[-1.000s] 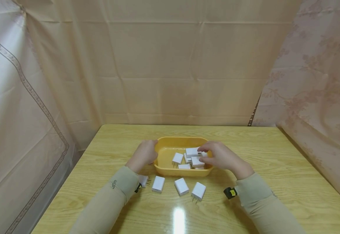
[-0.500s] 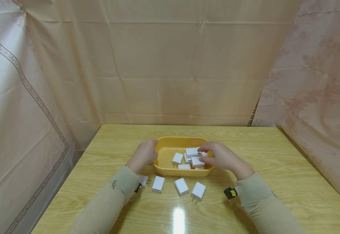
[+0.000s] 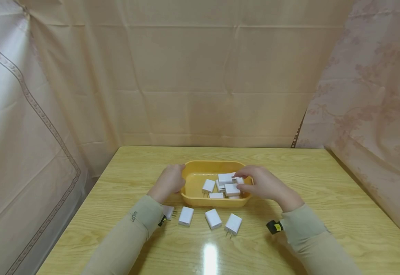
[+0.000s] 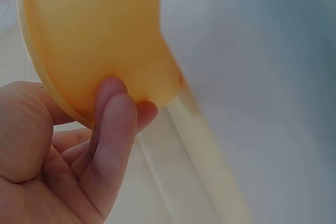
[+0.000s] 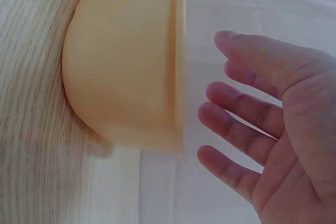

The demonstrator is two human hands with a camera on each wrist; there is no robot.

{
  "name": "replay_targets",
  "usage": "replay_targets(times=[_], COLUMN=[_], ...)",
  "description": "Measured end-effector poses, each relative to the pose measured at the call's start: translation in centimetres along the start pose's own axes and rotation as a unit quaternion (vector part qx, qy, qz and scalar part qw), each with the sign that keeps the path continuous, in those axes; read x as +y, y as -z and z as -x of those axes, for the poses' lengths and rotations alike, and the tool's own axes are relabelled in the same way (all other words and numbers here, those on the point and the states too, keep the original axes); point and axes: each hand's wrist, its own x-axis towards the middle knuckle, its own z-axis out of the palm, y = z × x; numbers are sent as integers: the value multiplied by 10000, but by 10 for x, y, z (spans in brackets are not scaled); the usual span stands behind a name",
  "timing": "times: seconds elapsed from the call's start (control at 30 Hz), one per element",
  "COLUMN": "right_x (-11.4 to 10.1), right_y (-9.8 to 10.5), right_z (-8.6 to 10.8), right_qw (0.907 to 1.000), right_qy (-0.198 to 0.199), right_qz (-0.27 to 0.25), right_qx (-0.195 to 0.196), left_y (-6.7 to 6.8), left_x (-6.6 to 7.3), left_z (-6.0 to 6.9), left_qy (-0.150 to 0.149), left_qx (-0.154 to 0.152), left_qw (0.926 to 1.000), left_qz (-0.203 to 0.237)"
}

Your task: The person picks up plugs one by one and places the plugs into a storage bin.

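Observation:
A yellow plastic basin (image 3: 217, 202) stands on the wooden table, with several white plug-in chargers inside, mostly heaped toward its right end. My left hand (image 3: 171, 179) grips the basin's left end; in the left wrist view, its fingers (image 4: 116, 135) press the outer wall while the thumb goes over the rim. Over the right end hovers my right hand (image 3: 263, 184), fingers apart and loosely bent, near a charger (image 3: 232, 190) on the heap. In the right wrist view nothing lies between those fingers (image 5: 236, 119), and they stand clear of the basin's rim.
In front of the basin lie a charger (image 3: 186, 216), a second charger (image 3: 213, 219) and a third charger (image 3: 233, 223) with prongs toward me. Another charger (image 3: 168, 212) is partly hidden by the left cuff. Cloth (image 3: 200, 84) hangs behind the table (image 3: 144, 160).
My right hand and forearm have shifted slightly to the right, its fingertips drawing a little away from the heaped chargers. The left hand and basin stay in place.

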Motion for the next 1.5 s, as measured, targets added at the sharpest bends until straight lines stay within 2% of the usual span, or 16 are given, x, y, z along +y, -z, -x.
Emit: replay_targets(times=[1.13,1.5], right_x=[5,3], right_y=[16,15], right_z=[36,40], right_qw=[9988,9986], right_qy=[253,330], right_qz=[238,218], right_qx=[351,347], left_y=[0,-1], left_x=[1,-1], left_z=[-1,-1], left_qy=[274,118], left_qx=[-140,-65], left_qw=[9995,9999], left_qz=[121,32])
